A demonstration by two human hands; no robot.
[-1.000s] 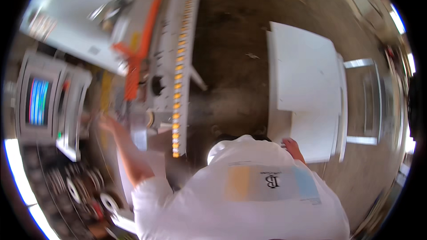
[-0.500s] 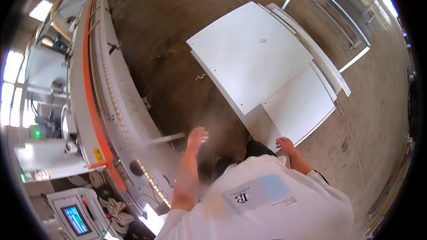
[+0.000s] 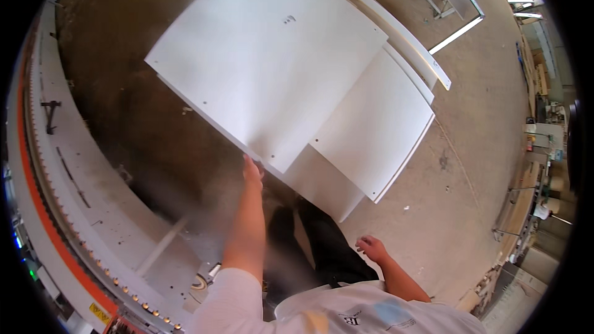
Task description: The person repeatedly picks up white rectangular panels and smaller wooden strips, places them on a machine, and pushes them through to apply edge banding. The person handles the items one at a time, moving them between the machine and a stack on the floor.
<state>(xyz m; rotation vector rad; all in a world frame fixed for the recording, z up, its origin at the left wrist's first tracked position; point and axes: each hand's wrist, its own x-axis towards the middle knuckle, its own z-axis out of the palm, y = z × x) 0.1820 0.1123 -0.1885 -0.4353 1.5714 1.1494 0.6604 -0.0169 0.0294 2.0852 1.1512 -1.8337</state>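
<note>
Top panel: a large white laminated board (image 3: 266,68), flat and square-cornered, lying uppermost on a stack of like boards; a few small drilled holes show on its face.
Where it lies: on the stack, low over the concrete floor (image 3: 476,167), just in front of the person's legs, with its near corner pointing toward them.
Stack below: a second white panel (image 3: 377,130) juts out to the right under the top one, and narrower white strips (image 3: 408,43) show along the far edge.
Left hand: the left hand (image 3: 252,170) reaches forward to the near edge of the top panel, close to its corner; the fingers look bent at the edge, but whether they have closed around it cannot be told.
Right hand: the right hand (image 3: 371,248) hangs loose beside the hip, fingers slack and holding nothing, well apart from the boards.
Handling: judged stiff and fairly heavy for its thinness, awkward by breadth more than by weight; the smooth face looks slippery, and corners and edges would chip if knocked.
Where to hold: by judgement, along two opposite edges with both hands, not by one corner alone.
Nearby: a long grey machine (image 3: 68,179) with an orange stripe runs along the left.
</note>
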